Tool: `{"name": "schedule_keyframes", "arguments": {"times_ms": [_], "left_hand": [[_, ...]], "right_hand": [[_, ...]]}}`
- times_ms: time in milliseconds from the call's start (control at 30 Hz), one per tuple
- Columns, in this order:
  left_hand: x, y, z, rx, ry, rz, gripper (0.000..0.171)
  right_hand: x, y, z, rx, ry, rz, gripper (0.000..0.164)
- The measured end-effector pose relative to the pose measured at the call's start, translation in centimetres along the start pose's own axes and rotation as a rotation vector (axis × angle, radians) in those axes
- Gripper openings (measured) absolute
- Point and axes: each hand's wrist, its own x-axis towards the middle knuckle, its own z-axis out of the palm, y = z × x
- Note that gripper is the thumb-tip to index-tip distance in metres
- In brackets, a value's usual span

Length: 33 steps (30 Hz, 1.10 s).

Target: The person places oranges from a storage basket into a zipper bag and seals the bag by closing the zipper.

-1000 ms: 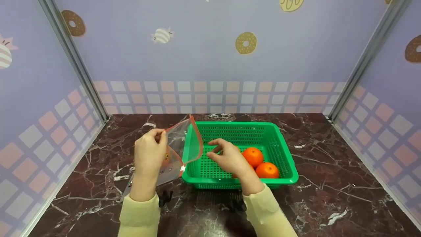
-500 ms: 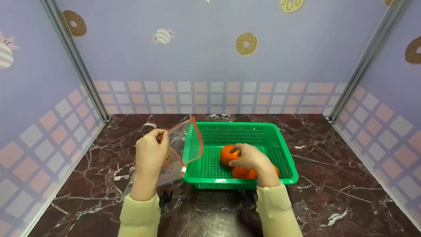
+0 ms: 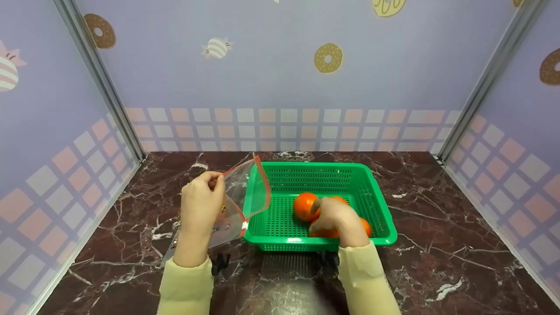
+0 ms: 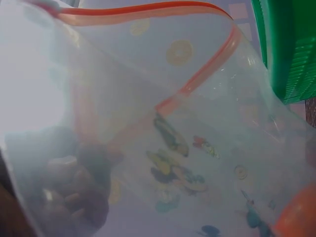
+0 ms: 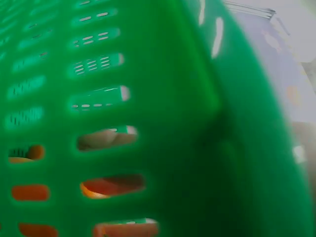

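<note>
left grip [image 3: 202, 199] pinches bag [image 3: 231, 226]; right [image 3: 337, 216] over oranges [image 3: 304, 206]

Head camera looks down toward the table's far edge [image 3: 415, 158]; close-in wrist views, left through bag [image 4: 212, 116], share basket [image 5: 163, 84].

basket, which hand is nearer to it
Right. The right hand is inside the basket, at the oranges; the left hand is outside, to its left, pinching the edge of the bag.
</note>
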Motion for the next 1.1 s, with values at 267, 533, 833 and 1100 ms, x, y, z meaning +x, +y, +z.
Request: {"name": "schedule_keyframes", "arguments": {"times_ms": [267,533,833,1100], "left_hand": [[0.0,0.1,-0.1,0.004,-0.024,0.000,0.021],[0.0,0.1,0.0,0.016,-0.005,0.005,0.021],[0.0,0.0,0.1,0.020,-0.015,-0.013,0.021],[0.0,0.1,0.0,0.021,-0.008,-0.012,0.021]], "right_hand": [[0.3,0.1,0.6,-0.102,-0.005,-0.024,0.031],[0.3,0.0,0.6,-0.124,-0.059,-0.044,0.033],[0.2,0.1,0.4,-0.114,-0.058,-0.095,0.044],[-0.6,0.1,-0.6,-0.028,-0.046,-0.065,0.053]]}}
